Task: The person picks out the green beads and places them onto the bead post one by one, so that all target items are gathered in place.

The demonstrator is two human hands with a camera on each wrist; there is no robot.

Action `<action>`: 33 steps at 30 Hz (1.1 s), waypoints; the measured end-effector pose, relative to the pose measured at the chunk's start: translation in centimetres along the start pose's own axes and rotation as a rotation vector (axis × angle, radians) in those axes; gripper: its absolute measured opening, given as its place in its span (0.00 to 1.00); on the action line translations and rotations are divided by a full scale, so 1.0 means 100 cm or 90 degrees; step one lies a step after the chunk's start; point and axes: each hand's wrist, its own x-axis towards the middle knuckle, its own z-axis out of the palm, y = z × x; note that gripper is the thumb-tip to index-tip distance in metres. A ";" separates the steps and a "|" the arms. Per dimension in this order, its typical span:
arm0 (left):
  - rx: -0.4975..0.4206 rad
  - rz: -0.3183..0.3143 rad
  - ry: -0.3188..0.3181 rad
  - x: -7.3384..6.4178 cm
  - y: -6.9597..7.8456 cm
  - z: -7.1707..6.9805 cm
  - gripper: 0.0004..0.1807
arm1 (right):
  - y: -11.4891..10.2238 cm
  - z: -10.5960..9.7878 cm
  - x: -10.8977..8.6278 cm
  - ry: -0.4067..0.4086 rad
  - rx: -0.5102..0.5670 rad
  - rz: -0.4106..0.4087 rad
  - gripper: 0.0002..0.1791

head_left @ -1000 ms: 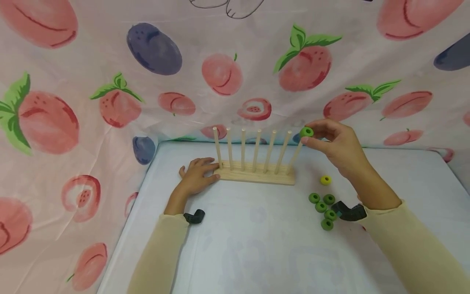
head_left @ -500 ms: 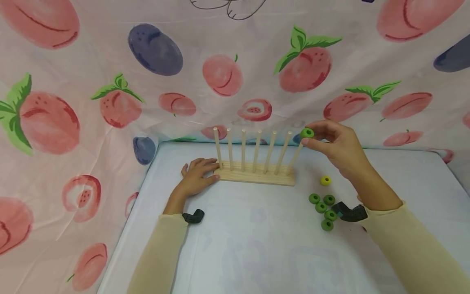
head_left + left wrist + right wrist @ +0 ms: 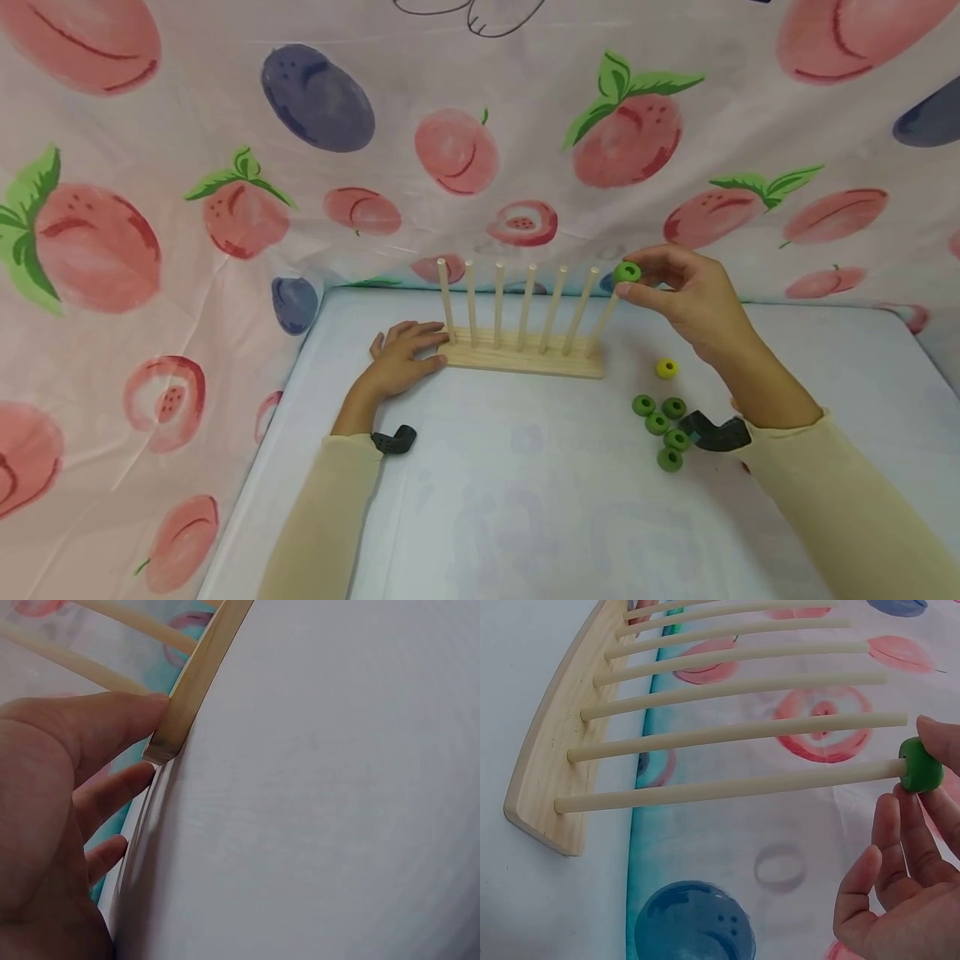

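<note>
A: What's the right hand (image 3: 690,298) up to?
B: Pinching a green bead (image 3: 924,766) between thumb and fingers — it's right at the tip of the rightmost peg (image 3: 727,787) on the rack (image 3: 525,364).
A: And the left hand (image 3: 400,364)?
B: Fingers spread, touching the rack's left end.
A: Other beads?
B: One yellow bead (image 3: 667,368), five green ones (image 3: 657,423) clustered nearby — all on the table (image 3: 480,483).

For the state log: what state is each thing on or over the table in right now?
Left hand: touching the rack's left end
Right hand: pinching a green bead
Held green bead: at the rightmost peg's tip; seating depth unclear
Rack: standing on table, seven pegs up, other six bare
Loose green beads: five, lying on table
Yellow bead: lying apart from them
</note>
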 end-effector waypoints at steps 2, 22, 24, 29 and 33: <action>-0.002 0.001 -0.001 -0.001 0.001 0.000 0.27 | 0.002 0.001 0.001 0.001 -0.002 -0.001 0.21; -0.002 0.000 0.000 0.000 -0.002 0.002 0.27 | 0.008 0.004 0.002 -0.018 -0.040 0.025 0.23; -0.004 0.000 -0.001 0.000 -0.001 0.002 0.27 | 0.008 0.004 0.002 -0.020 -0.047 0.029 0.23; -0.003 0.000 -0.003 -0.001 0.001 0.001 0.27 | 0.007 0.003 0.002 -0.024 -0.064 0.037 0.24; 0.000 -0.002 -0.004 -0.001 0.002 0.001 0.27 | 0.006 0.002 0.002 -0.025 -0.073 0.039 0.25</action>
